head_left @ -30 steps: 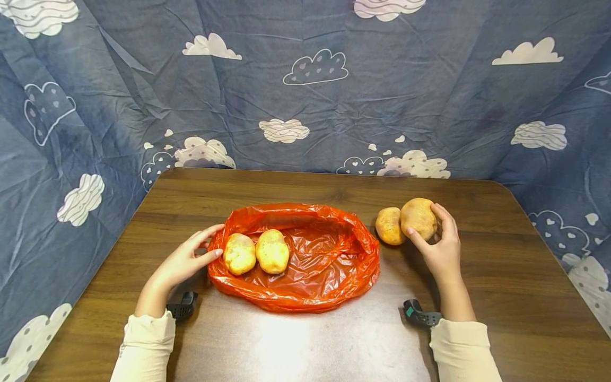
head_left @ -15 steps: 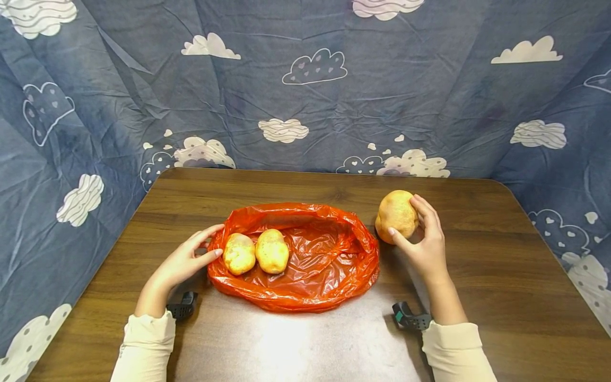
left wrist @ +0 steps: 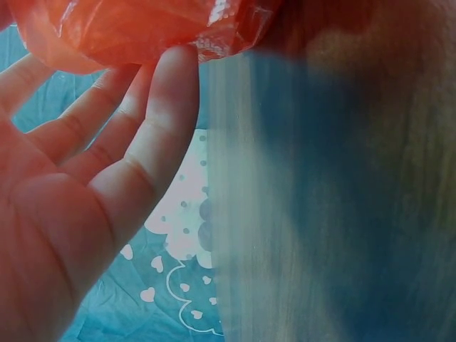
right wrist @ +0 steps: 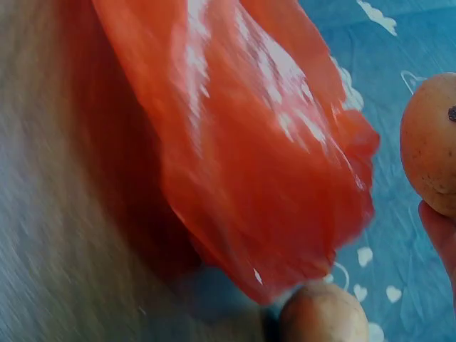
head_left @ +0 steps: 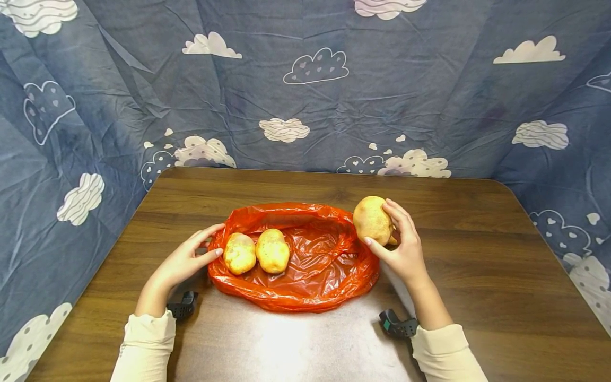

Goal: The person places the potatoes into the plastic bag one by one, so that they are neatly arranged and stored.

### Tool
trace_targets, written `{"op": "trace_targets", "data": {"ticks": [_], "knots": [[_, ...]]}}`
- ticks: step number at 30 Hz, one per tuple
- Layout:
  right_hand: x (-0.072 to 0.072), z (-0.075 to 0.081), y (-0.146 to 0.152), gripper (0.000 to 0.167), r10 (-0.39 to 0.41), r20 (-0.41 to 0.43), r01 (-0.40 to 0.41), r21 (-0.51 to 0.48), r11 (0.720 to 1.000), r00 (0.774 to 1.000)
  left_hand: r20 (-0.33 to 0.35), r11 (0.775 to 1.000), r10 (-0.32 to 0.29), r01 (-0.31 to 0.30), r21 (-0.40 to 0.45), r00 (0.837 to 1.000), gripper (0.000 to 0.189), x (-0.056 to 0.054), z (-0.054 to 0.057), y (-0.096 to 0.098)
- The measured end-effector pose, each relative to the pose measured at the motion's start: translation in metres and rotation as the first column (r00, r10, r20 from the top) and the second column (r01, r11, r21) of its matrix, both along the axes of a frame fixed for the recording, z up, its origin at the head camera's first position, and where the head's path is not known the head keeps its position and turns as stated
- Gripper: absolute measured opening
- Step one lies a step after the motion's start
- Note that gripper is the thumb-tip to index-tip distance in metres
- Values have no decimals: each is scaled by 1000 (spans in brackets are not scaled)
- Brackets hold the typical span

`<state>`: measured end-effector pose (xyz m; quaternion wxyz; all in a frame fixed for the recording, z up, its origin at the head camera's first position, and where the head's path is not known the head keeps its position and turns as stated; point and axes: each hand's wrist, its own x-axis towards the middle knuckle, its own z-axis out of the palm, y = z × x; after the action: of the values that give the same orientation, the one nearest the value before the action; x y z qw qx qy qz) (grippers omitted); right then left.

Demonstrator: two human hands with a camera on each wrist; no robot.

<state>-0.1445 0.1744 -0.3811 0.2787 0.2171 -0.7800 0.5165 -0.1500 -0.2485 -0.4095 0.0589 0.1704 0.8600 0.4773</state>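
Red plastic bag (head_left: 305,304) lies mouth up on the wooden table (head_left: 477,254), its long axis running from the left edge toward the right edge, roughly parallel to the far edge. Loading it with potatoes looks like the step in hand: the first potato (head_left: 240,253) and second potato (head_left: 272,251) sit side by side in its left half, their longer axes pointing roughly from the far edge to the near edge. Pinched between the thumb and fingers of the right hand (head_left: 404,253), a held potato (head_left: 373,220) hangs at the bag's right rim, toward the table's far right corner; the right wrist view shows it apart from the plastic. It looks nearly round from the head, so its long axis is hard to tell. A spare potato (right wrist: 324,313) rests just beside the bag's right end, mostly hidden behind the right hand in the head view. The left hand (head_left: 183,260) grasps nothing, its extended fingers and thumb touching the outside of the bag's left end. The next move seems to call for bringing the held potato over the bare right half and lowering it inside the rim before letting go.
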Motion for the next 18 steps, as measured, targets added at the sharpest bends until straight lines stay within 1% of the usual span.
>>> {"op": "trace_targets", "data": {"ticks": [4,8,12,18], "knots": [[2,-2,-9,67,41,17,-41,9,999,999,-2,1000,-3,3,-3,1000,52,0,0,0],[3,-5,-18,67,85,0,-84,32,996,996,-8,1000,-1,1,-15,1000,52,-1,-1,0],[5,-8,-26,67,104,-5,-104,65,993,995,-4,1000,-3,3,-9,1000,52,-1,-1,0],[8,-12,-38,66,151,43,-154,76,985,988,-6,1000,-11,11,9,1000,52,-1,-1,1]]}}
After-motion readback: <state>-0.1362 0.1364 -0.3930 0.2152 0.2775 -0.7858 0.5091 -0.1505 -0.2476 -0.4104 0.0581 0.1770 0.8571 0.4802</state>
